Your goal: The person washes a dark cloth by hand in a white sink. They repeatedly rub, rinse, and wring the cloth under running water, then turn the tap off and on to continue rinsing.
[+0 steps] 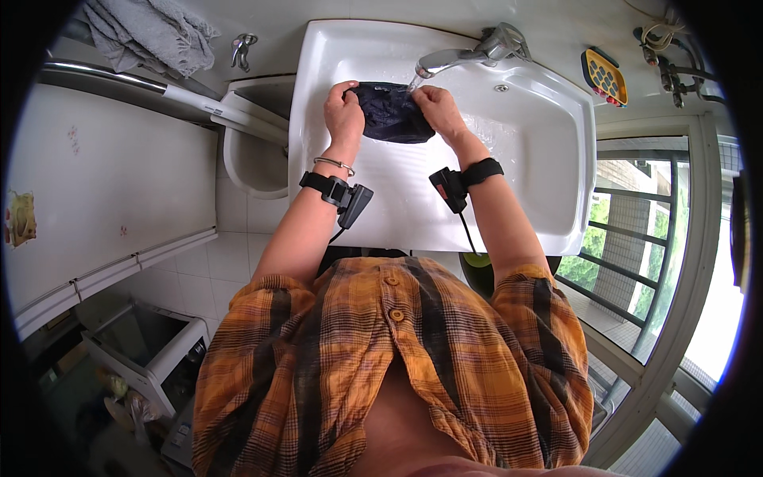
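A wet, dark navy cloth item (396, 116) is stretched between my two hands above the white laundry sink (381, 220). My left hand (346, 116) pinches its left upper edge, with the thumb on top. At its right upper corner, my right hand (439, 110) grips the fabric close to the running water. The chrome faucet (453, 59) pours a stream onto the cloth's edge beside my right fingers. What kind of item the cloth is, I cannot tell. Each forearm carries a black strapped device, and a metal bangle circles my left wrist.
A drain fitting (501, 88) lies in the sink's upper right. A yellow and dark soap holder (605, 77) is on the wall to the right, near pipes and valves (673, 74). Left are a small wall tap (242, 51), a corner basin (253, 161) and a grey towel (149, 36).
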{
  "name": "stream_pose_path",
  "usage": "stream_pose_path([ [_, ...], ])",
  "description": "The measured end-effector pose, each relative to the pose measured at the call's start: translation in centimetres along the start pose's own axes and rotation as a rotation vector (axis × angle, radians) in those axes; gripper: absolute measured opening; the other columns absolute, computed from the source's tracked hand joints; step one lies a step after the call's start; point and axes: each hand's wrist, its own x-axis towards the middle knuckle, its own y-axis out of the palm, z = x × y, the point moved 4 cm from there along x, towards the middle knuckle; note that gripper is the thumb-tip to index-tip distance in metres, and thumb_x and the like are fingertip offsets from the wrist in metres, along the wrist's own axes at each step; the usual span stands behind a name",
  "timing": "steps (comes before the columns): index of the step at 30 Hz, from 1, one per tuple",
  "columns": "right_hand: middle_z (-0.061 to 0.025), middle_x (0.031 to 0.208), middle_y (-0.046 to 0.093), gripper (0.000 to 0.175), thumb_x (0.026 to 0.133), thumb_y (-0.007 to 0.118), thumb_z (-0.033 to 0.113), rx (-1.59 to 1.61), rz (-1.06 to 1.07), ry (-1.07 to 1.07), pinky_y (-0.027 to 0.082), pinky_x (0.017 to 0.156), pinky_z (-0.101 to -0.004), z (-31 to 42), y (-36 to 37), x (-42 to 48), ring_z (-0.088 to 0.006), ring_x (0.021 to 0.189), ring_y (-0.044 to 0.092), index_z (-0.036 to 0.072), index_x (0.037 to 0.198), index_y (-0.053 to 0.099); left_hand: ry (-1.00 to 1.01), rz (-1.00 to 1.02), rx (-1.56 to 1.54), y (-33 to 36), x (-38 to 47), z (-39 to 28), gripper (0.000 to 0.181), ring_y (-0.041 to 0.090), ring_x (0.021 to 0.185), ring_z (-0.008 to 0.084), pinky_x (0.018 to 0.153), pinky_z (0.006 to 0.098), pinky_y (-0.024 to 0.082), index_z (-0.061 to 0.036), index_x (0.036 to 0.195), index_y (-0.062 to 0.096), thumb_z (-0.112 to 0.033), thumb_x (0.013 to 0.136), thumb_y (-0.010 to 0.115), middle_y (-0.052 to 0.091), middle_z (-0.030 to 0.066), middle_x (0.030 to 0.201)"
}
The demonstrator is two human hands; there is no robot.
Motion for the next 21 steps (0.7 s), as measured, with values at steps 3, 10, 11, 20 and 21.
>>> stream_pose_path([
  [3, 0.0004, 0.071, 0.054, 0.038, 0.097, 0.048, 0.031, 0.172, -0.017, 0.061, 0.039, 0.055, -0.0268, 0.0, -0.9, 0.2, -0.009, 0.062, 0.048, -0.004, 0.094, 0.061, 0.002, -0.008, -0.003, 0.1, -0.4, -0.2, 0.02, 0.049, 0.06, 0.0127, 0.06, 0.0292, 0.042, -0.0027, 0.097, 0.065, -0.005, 0.089, 0.047, 0.058, 0.0063, 0.072],
  [10, -0.0032, 0.07, 0.052, 0.048, 0.098, 0.047, 0.036, 0.242, -0.164, 0.017, 0.039, 0.059, -0.0287, 1.5, -1.8, 0.7, -0.012, 0.065, 0.044, -0.009, 0.087, 0.059, -0.137, 0.007, -0.044, 0.8, -0.3, 2.7, 0.031, 0.057, 0.081, 0.019, 0.073, 0.0315, 0.047, 0.0003, 0.11, 0.058, -0.015, 0.083, 0.061, 0.061, 0.0104, 0.094],
  [11, -0.0027, 0.069, 0.051, 0.047, 0.098, 0.047, 0.035, 0.267, -0.168, 0.018, 0.039, 0.058, -0.0283, 1.8, -1.8, 0.6, -0.0114, 0.064, 0.043, -0.008, 0.087, 0.059, -0.148, 0.014, -0.006, 1.0, -0.3, 3.3, 0.037, 0.058, 0.086, 0.0207, 0.076, 0.0325, 0.047, 0.0006, 0.113, 0.056, -0.017, 0.082, 0.064, 0.061, 0.0118, 0.1],
  [20, -0.0082, 0.096, 0.06, 0.036, 0.087, 0.066, 0.018, 0.568, -0.003, 0.032, 0.048, 0.079, -0.0301, 2.9, 2.6, -0.4, -0.015, 0.087, 0.056, -0.002, 0.113, 0.051, -0.767, 0.527, -0.535, 5.7, -3.2, 4.5, 0.066, 0.059, 0.099, 0.0221, 0.084, 0.039, 0.049, -0.0114, 0.121, 0.054, -0.064, 0.094, 0.025, 0.06, 0.0067, 0.11],
  [21, -0.0091, 0.099, 0.061, 0.04, 0.087, 0.066, 0.02, 0.495, 0.045, 0.062, 0.048, 0.082, -0.0308, 2.7, 3.3, -0.7, -0.016, 0.089, 0.056, -0.002, 0.117, 0.05, -0.77, 0.527, -0.638, 6.1, -3.2, 4.5, 0.064, 0.058, 0.101, 0.0225, 0.086, 0.0399, 0.049, -0.0117, 0.121, 0.053, -0.063, 0.094, 0.028, 0.06, 0.0065, 0.112],
])
